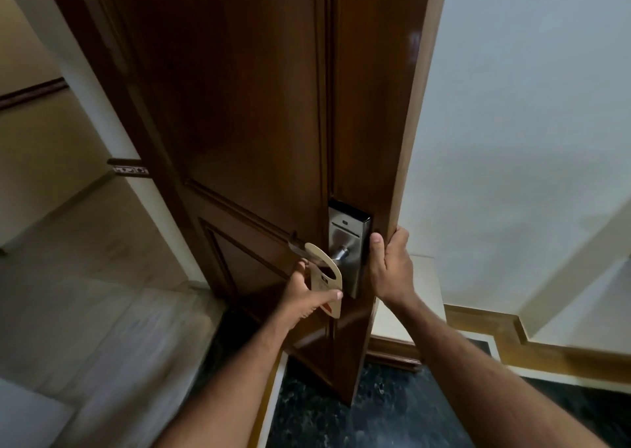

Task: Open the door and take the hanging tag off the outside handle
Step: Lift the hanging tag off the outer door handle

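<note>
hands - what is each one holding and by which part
The left hand pinches the door hanger tag by its lower body, with its hook still around the lever handle. The right hand grips the door by its free edge.

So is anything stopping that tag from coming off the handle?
Only the handle itself, which sits through the tag's hook. The left hand already grips the tag, and nothing else blocks it.

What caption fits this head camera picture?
Left hand grips the hanging tag on the handle; right hand holds the open door.
</note>
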Demonstrator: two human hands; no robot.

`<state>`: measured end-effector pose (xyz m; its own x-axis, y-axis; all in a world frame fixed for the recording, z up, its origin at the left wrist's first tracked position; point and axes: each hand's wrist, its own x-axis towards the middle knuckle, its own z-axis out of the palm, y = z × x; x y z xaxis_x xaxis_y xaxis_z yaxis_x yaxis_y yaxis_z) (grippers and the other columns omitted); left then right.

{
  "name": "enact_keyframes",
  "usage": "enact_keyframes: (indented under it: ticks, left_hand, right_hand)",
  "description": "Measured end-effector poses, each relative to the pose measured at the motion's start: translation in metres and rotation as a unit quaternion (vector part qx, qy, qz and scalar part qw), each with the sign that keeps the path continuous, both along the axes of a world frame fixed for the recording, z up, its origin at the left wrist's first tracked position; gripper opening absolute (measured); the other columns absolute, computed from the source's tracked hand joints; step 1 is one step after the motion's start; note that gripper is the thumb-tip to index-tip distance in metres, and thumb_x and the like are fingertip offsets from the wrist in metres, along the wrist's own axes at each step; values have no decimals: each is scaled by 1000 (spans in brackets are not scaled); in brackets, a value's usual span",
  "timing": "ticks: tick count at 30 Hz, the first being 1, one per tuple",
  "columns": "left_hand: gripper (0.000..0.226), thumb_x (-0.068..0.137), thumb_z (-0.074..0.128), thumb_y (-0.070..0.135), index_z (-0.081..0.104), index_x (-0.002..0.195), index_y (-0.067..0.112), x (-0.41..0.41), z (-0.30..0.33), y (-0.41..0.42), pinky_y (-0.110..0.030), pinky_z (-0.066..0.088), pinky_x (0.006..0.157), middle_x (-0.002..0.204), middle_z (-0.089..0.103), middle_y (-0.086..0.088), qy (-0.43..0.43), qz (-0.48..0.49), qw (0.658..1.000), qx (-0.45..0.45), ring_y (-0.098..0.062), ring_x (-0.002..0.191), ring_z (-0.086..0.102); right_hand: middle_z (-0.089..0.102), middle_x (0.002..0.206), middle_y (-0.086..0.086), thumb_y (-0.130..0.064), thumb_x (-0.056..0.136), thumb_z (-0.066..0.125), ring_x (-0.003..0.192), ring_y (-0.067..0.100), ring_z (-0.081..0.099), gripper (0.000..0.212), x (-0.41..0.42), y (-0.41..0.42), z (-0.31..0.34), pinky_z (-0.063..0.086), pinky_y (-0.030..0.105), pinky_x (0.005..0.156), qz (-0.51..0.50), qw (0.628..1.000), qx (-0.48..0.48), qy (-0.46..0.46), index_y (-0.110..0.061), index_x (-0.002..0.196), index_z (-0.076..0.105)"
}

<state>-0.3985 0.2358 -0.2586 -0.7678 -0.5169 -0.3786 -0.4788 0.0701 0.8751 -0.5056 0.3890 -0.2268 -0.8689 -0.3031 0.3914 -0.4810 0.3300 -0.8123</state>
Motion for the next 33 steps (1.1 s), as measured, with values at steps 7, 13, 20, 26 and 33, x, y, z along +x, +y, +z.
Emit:
enact_keyframes:
  ticks: [7,13,20,26,33]
  left_hand:
    - [37,79,74,21,50,107,22,14,1,0,-37,62,63,105,70,-11,21,-23,998,-64,-24,84,73]
    - [36,88,49,-12,59,120,1,26,26,-43,-50,57,81,107,74,-28,36,-81,995,43,-38,90,71]
    - [41,94,46,-17,60,129,-1,21,55,-92,-36,61,68,113,70,-31,11,-93,994,55,-25,77,74]
    - [48,92,43,-15,67,127,9,-1,55,-104,-26,50,48,83,79,-11,-36,-84,996,2,-15,55,68]
    - [51,92,38,-12,72,118,14,2,60,-117,-25,50,46,83,80,-9,27,6,1000,-1,-14,51,67]
  right_hand:
    - [52,81,0,-61,97,29,68,18,60,38,-1,2,2,48,32,51,-7,1000,22,1,-24,105,33]
    - [49,78,-3,-61,97,28,66,18,58,36,-2,1,4,41,28,50,-6,1000,23,2,-25,104,30]
    - [50,78,-4,-63,95,28,65,13,58,37,-4,2,2,40,23,49,-3,1000,30,7,-28,102,30]
    - [52,76,-3,-62,97,29,63,13,58,33,-4,1,-4,40,24,47,-8,1000,30,6,-30,100,30]
    - [55,80,-2,-65,95,28,66,12,61,35,-1,1,-3,40,18,47,-2,999,34,4,-31,103,30]
